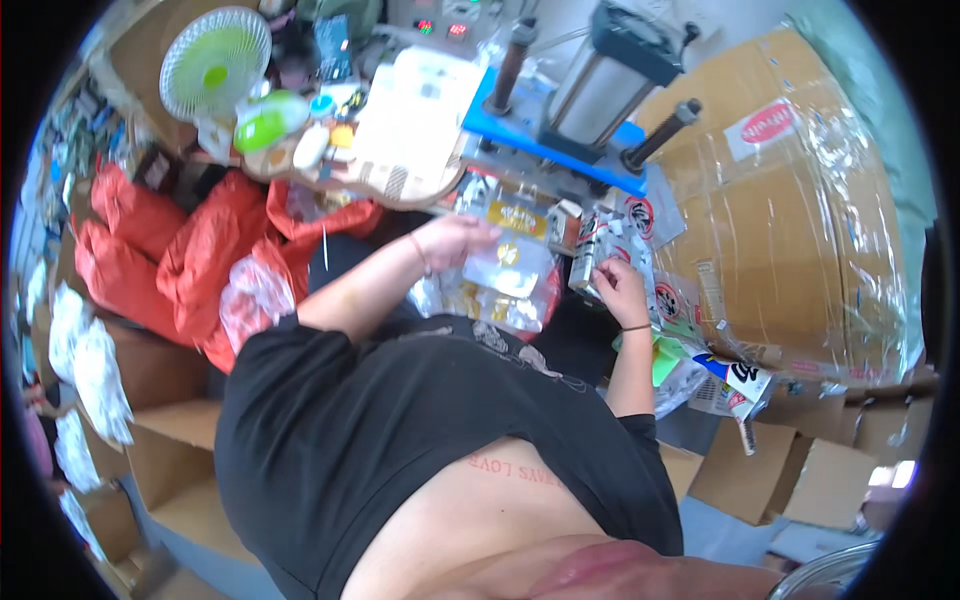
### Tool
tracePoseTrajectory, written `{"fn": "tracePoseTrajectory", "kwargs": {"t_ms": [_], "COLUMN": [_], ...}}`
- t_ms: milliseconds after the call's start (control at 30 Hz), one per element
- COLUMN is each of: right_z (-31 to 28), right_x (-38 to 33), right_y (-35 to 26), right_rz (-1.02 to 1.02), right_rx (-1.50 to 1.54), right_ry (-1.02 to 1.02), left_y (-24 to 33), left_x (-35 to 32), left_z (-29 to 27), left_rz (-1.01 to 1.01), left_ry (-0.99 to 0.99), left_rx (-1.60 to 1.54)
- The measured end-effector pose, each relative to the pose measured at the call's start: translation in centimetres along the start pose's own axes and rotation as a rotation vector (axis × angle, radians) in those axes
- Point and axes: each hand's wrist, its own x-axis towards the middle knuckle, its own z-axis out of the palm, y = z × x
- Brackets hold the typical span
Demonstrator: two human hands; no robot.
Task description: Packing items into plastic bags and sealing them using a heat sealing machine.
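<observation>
My left hand is closed, its fingertips pinching the left edge of a clear plastic bag with gold print. Beneath it, over my lap, lies a pile of similar clear, gold-marked bags. To the right, my right hand is curled with its fingertips against a small stack of black-and-white printed packaging. Whether those fingers grip a piece of it is not clear. Just ahead of both hands stands a press machine with a blue plate and a metal cylinder.
A large taped cardboard box stands at the right. On the left are red bags and a green-and-white fan. A wavy-edged board carries white sheets and small items. Open cartons sit at the lower right.
</observation>
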Motion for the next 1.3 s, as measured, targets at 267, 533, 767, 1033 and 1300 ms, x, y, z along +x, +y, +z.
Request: {"fn": "tracePoseTrajectory", "kwargs": {"t_ms": [267,533,767,1033,1300], "right_z": [0.4,-0.5,0.0,-0.1,0.5], "right_x": [0.0,-1.1,-2.5,-3.5,-3.5], "right_y": [0.3,-0.3,-1.0,-0.1,-0.1], "right_rz": [-0.073,-0.057,-0.042,0.055,0.056], "right_rx": [-0.032,-0.186,-0.181,0.046,0.017], "right_ry": [0.001,0.027,0.001,-0.073,-0.036], "left_y": [1.2,0.6,0.1,3.9,2.7], "left_x": [-1.8,-0.6,-5.8,-12.6,-12.9], "left_z": [1.5,2.0,4.3,8.2,8.7], "left_rz": [-0.063,-0.023,0.075,0.227,0.457], "left_ry": [-0.066,-0.055,0.006,-0.021,-0.006], "left_rx": [-0.049,0.164,0.423,0.369,0.466]}}
